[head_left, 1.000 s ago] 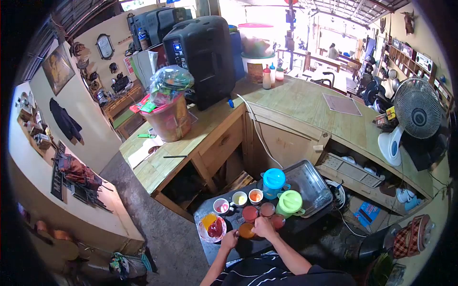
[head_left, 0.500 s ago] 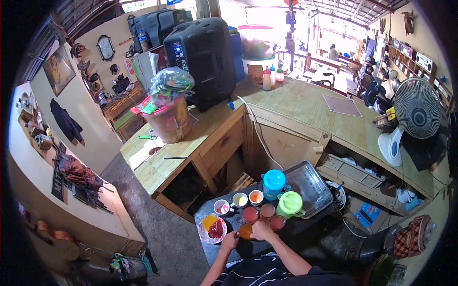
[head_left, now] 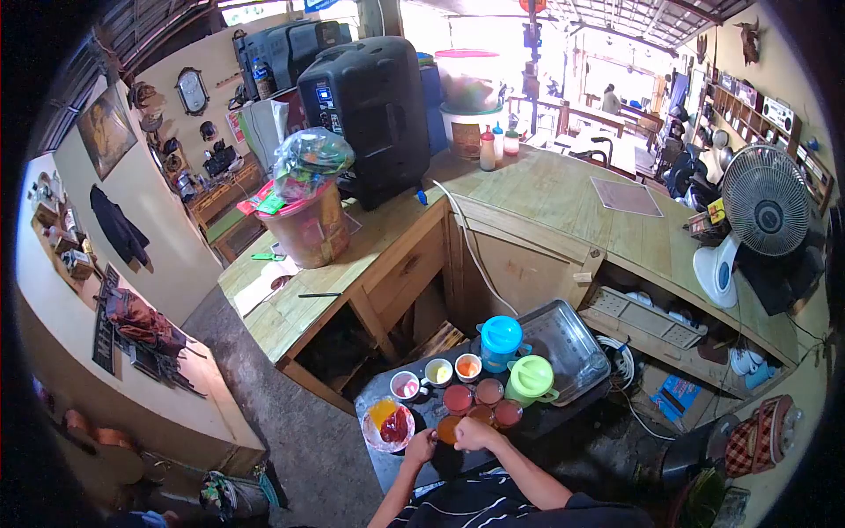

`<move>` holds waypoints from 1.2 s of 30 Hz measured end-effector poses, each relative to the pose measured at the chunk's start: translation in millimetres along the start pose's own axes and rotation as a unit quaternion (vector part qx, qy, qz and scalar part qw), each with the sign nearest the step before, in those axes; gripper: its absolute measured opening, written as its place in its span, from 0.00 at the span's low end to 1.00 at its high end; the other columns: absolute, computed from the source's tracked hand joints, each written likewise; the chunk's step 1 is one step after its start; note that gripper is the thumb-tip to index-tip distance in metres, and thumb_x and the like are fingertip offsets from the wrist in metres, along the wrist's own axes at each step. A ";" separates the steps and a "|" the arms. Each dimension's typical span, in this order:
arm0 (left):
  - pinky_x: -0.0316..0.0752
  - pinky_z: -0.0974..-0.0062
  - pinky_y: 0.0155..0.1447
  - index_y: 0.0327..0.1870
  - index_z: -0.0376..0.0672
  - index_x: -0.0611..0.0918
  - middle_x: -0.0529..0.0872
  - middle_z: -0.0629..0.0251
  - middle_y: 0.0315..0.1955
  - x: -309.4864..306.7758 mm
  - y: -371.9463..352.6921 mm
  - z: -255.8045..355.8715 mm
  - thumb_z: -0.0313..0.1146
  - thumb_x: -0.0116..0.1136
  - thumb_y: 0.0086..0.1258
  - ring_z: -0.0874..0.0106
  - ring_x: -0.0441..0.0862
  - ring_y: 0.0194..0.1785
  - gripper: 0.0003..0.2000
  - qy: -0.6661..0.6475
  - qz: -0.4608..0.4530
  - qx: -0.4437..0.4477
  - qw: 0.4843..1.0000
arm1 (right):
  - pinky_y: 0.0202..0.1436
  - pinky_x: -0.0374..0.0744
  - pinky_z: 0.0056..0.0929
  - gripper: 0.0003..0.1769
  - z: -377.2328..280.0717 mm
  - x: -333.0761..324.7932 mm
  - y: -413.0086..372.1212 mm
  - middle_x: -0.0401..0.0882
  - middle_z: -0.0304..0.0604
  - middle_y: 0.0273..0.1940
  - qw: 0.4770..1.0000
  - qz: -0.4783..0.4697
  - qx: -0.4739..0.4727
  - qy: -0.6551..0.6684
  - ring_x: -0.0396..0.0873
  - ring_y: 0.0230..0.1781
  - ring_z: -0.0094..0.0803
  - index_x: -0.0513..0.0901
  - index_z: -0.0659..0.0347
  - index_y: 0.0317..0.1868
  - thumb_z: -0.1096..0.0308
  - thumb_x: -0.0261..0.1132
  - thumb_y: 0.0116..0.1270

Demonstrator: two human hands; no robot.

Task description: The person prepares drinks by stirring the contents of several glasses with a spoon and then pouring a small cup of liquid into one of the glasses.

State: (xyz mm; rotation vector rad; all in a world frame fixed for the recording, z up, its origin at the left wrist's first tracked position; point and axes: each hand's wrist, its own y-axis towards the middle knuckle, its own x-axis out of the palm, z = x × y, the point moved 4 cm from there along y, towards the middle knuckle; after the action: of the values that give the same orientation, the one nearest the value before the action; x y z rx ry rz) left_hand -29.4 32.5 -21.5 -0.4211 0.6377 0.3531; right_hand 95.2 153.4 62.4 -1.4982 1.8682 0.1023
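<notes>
My left hand (head_left: 421, 446) is closed at the left side of a cup of orange-brown liquid (head_left: 448, 429), apparently gripping its handle. Over the right side of this cup is my right hand (head_left: 476, 434), its fingers curled in; anything inside them is hidden. Just beyond my hands stand glasses of reddish drink (head_left: 458, 399), several close together. Left of my left hand lies a plate (head_left: 377, 441) with yellow and red soft contents. Behind it are a white mug with pink contents (head_left: 406, 385), one with yellow (head_left: 439, 372) and one with orange (head_left: 468, 366).
A blue lidded pitcher (head_left: 501, 342) and a green lidded pitcher (head_left: 532, 380) stand right of the glasses. Beside them rests a metal tray (head_left: 563, 352) on the dark low table (head_left: 377, 398). A wooden counter (head_left: 528, 185) wraps around, bearing a speaker, a bucket and a fan.
My right hand has drawn back slightly, showing more of a glass behind it. My left hand stays at the cup. The whole view has shifted a little.
</notes>
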 end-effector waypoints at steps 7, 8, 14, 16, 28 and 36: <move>0.72 0.55 0.43 0.39 0.41 0.79 0.82 0.45 0.33 -2.9 -2.5 5.5 0.39 0.47 0.70 0.45 0.79 0.42 0.12 -0.012 0.004 -0.005 1.000 | 0.32 0.79 0.39 0.12 6.2 -19.8 -1.1 0.82 0.53 0.24 0.977 0.206 0.047 0.000 0.83 0.27 0.46 0.81 0.66 0.21 0.64 0.70 0.46; 0.72 0.55 0.43 0.39 0.41 0.79 0.82 0.45 0.33 -4.5 -3.9 8.6 0.39 0.47 0.70 0.45 0.79 0.42 0.12 -0.011 0.004 -0.005 1.000 | 0.33 0.79 0.40 0.13 6.2 -20.6 -2.1 0.82 0.54 0.25 0.978 0.197 0.057 -0.043 0.83 0.28 0.48 0.81 0.66 0.21 0.64 0.70 0.46; 0.72 0.55 0.43 0.38 0.41 0.79 0.82 0.45 0.33 -6.7 -1.9 12.6 0.40 0.46 0.70 0.45 0.79 0.42 0.12 0.012 0.001 -0.003 1.000 | 0.34 0.80 0.41 0.12 9.1 5.4 5.3 0.81 0.54 0.25 0.999 -0.006 0.013 0.035 0.82 0.28 0.49 0.81 0.65 0.22 0.63 0.71 0.46; 0.72 0.55 0.43 0.38 0.41 0.79 0.82 0.45 0.33 -6.2 -2.4 10.6 0.40 0.46 0.70 0.45 0.79 0.42 0.13 0.012 0.001 -0.004 1.000 | 0.35 0.80 0.42 0.11 9.9 5.8 5.6 0.81 0.54 0.25 0.993 0.017 0.025 0.113 0.82 0.28 0.48 0.81 0.64 0.22 0.64 0.71 0.47; 0.72 0.55 0.43 0.39 0.41 0.80 0.82 0.44 0.33 2.2 -0.5 0.7 0.40 0.46 0.70 0.45 0.79 0.42 0.13 -0.020 0.008 0.008 1.000 | 0.30 0.78 0.39 0.13 23.4 17.0 14.1 0.81 0.51 0.23 0.997 -0.058 0.003 0.051 0.80 0.24 0.48 0.80 0.64 0.23 0.63 0.72 0.47; 0.71 0.59 0.41 0.37 0.38 0.77 0.81 0.45 0.29 -1.9 -2.9 6.4 0.37 0.46 0.70 0.48 0.79 0.37 0.12 -0.018 0.012 0.012 1.000 | 0.31 0.78 0.39 0.12 12.2 -19.2 -2.7 0.81 0.52 0.22 0.973 0.212 0.049 -0.082 0.82 0.25 0.44 0.79 0.65 0.20 0.65 0.69 0.47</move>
State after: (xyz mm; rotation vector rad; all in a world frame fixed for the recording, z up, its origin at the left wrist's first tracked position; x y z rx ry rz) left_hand -26.4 32.8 -14.8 -0.3840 0.6124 0.3751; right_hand 104.5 174.1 65.4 -0.9747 1.9984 0.3193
